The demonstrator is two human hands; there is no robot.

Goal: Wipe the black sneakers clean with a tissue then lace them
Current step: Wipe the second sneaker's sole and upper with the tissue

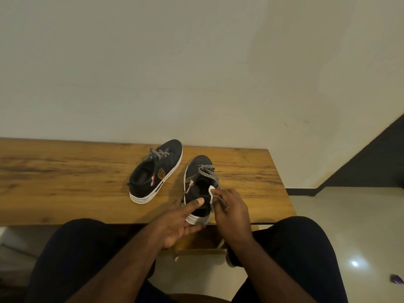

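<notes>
Your left hand (175,224) cups the heel of the near sneaker (200,186), thumb curled over the collar, fingers under the white sole. Your right hand (231,211) pinches a white tissue (211,193) against the collar's right edge. That shoe sits at the wooden table (65,182) front edge; the second sneaker (156,171) stands just beside, upper left, laces loose.

text: none legible | left sneaker (155,171) badge: too small to read
</notes>
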